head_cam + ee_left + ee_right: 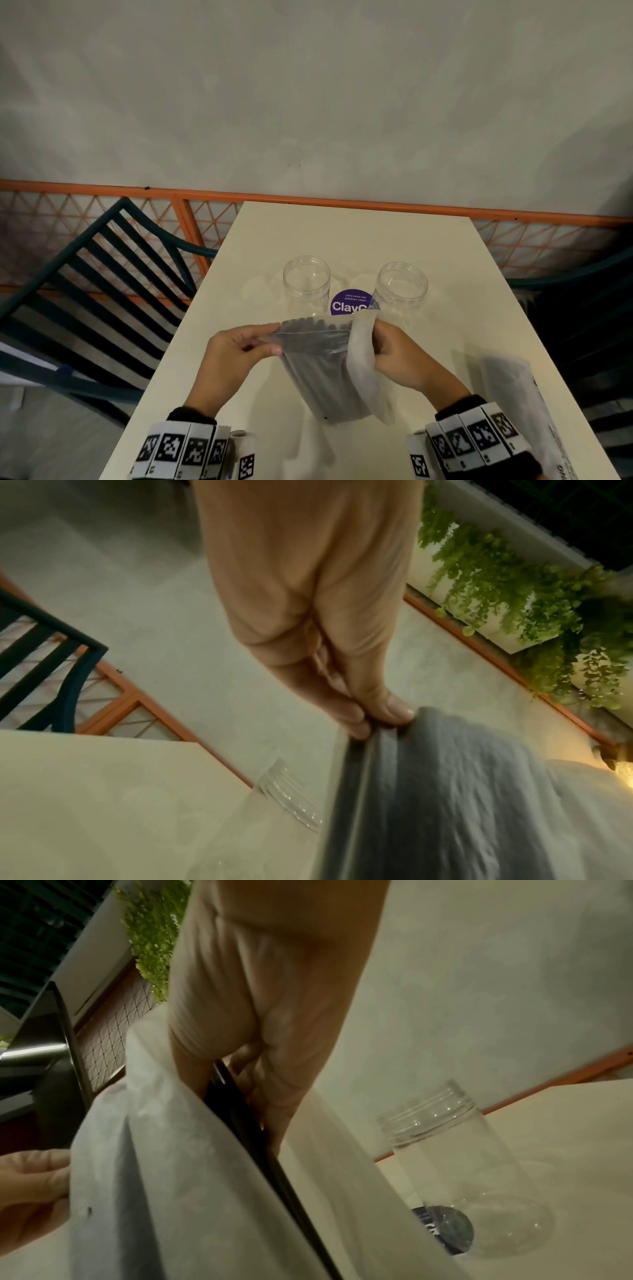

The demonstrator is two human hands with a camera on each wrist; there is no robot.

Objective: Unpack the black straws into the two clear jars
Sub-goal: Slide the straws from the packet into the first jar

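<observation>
The left hand (pixel 236 353) pinches the near-left lip of the clear bag (pixel 325 370) between thumb and fingertips, a narrow grip; the right hand (pixel 400 356) grips the bag's white right edge, fingers curled round it, one side peeled outward; the black straws (pixel 322 346) stand packed inside, above the table (pixel 445 260); two clear jars (pixel 306 284) stand open just beyond.

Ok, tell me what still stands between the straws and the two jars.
Only the plastic bag: the black straws sit inside it, its top pulled apart by the left hand and right hand. Both clear jars stand lidless and open just beyond; nothing visible blocks their mouths.
</observation>
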